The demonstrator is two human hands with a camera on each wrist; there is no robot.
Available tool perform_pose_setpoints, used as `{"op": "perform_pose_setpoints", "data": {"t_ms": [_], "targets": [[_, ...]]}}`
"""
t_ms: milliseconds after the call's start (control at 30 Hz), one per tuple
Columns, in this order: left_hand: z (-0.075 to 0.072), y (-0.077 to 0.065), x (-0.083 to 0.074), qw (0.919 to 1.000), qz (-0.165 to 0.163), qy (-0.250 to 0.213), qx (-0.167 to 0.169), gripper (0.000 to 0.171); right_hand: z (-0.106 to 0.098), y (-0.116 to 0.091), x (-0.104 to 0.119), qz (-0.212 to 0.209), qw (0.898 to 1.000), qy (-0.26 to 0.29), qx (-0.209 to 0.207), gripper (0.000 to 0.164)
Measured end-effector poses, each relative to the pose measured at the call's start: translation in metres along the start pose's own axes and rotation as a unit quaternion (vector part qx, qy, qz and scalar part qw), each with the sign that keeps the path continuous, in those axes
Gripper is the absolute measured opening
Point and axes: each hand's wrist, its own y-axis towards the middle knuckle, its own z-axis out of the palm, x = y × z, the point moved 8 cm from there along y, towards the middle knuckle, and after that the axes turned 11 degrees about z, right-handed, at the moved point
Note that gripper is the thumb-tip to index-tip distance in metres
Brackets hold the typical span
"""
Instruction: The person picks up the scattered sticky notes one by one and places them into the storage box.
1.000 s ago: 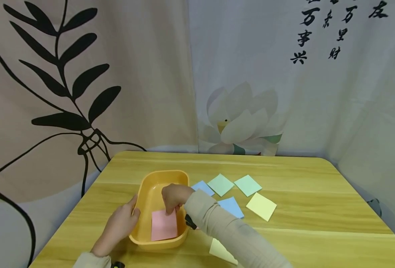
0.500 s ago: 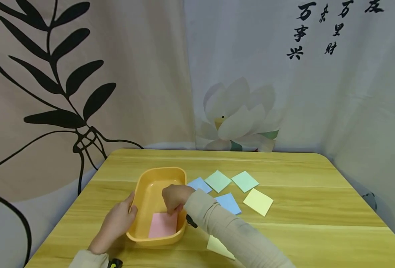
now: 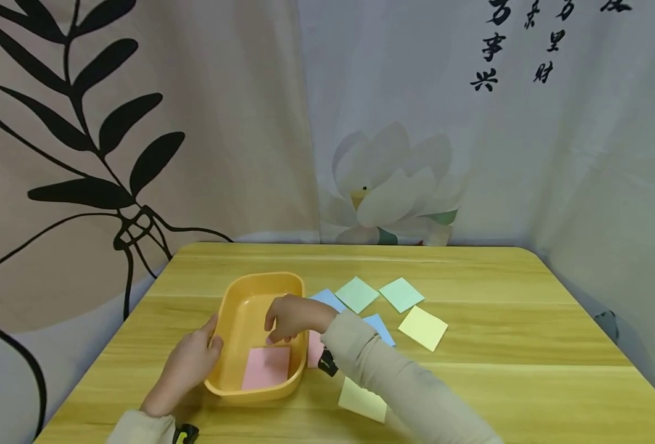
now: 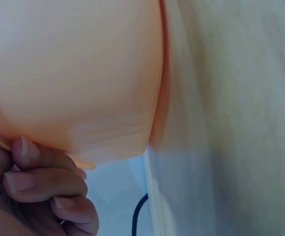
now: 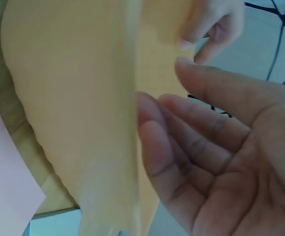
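Note:
A yellow-orange plastic tray (image 3: 238, 324) stands on the wooden table, with a pink sticky note (image 3: 266, 368) lying in its near end. My left hand (image 3: 190, 359) grips the tray's left rim; in the left wrist view the fingers (image 4: 46, 184) curl against the outer wall. Over the tray, just beyond the pink note, hovers my right hand (image 3: 296, 316). Its fingers are loosely bent and hold nothing, as the right wrist view shows. A second pink note (image 3: 314, 350) lies right of the tray, partly hidden by the right wrist.
Right of the tray lie two green notes (image 3: 357, 295), two blue notes (image 3: 327, 300) and two yellow notes (image 3: 423, 328). The right forearm partly covers some of them. A printed curtain (image 3: 238, 123) hangs behind the table's far edge (image 3: 361, 245).
My right hand has let go of the pink note, which now lies in the tray, and has lifted slightly away. The left hand keeps hold of the rim. The head view has shifted a little.

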Motion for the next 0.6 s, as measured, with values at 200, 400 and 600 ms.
{"op": "perform_pose_setpoints", "data": {"t_ms": [200,400,600], "targets": [[-0.001,0.0,0.003,1.0,-0.007,-0.002,0.002,0.056,-0.017,-0.014,-0.001,-0.049,0.998,0.01,-0.048,0.023],[-0.001,0.0,0.003,1.0,-0.002,0.001,0.0,0.056,-0.032,-0.034,-0.015,-0.074,0.992,0.025,-0.1,0.018],[-0.001,0.001,0.0,1.0,0.006,0.004,-0.002,0.056,-0.051,-0.059,-0.053,-0.059,0.986,0.079,-0.136,0.017]]}}
